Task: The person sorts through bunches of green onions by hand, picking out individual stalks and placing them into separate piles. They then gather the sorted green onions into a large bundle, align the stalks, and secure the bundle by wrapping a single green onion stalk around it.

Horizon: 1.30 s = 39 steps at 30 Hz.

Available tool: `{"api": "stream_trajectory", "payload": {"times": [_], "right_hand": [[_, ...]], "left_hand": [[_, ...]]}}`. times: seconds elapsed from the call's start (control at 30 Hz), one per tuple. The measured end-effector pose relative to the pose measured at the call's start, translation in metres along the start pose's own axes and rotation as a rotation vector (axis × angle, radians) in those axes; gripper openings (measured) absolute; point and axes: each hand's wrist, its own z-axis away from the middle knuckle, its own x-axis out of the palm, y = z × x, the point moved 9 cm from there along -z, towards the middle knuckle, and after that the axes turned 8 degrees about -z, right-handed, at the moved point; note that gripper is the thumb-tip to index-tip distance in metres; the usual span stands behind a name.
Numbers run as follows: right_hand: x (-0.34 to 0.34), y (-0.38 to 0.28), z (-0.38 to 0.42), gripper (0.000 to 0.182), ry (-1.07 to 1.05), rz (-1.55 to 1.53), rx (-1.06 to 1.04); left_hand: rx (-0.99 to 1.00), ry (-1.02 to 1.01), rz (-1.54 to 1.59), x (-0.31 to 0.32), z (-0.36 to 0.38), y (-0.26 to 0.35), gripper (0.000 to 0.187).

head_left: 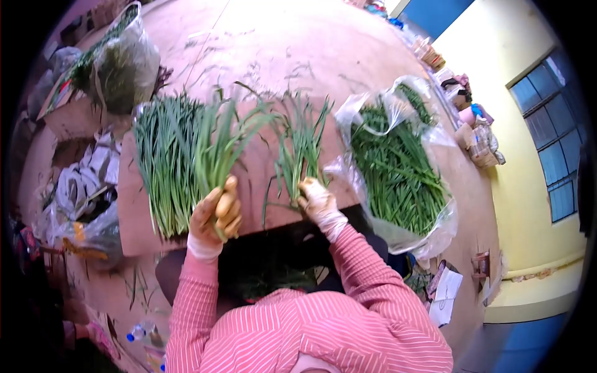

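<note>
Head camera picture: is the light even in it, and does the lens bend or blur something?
Head view: light uneven, floor pale and washed out near the top, deep shadow below the board; strong wide-angle distortion, the window leaning at the right, black around the rounded image edge; left hand and right hand look slightly soft, cause unclear.

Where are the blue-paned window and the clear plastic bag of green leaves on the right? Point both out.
Blue-paned window (552,163): head view, on a left-hand pane.
Clear plastic bag of green leaves (428,248): head view, on bare plastic at its lower end.
</note>
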Motion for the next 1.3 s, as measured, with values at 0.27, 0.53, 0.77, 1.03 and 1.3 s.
{"api": "stream_trajectory", "payload": {"times": [0.27,0.53,0.77,1.03,1.3], "right_hand": [[0.025,0.013,-0.010,0.011,-0.168,0.211,0.095],[-0.002,0.019,-0.021,0.009,-0.323,0.258,0.131],[-0.052,-0.025,-0.008,0.019,-0.107,-0.281,0.103],[-0.032,-0.102,0.033,0.018,-0.167,-0.574,-0.021],[0.055,-0.112,0.120,0.016,-0.722,-0.889,0.493]], "left_hand": [[-0.178,0.306,-0.048,-0.049,-0.002,-0.056,0.041],[-0.360,0.438,-0.232,-0.069,0.010,-0.079,0.032],[-0.435,0.590,-0.460,-0.083,0.018,-0.083,0.025],[-0.596,0.295,-0.383,-0.091,0.019,-0.115,0.026],[-0.281,0.440,-0.496,-0.057,0.003,-0.068,0.030]]}}
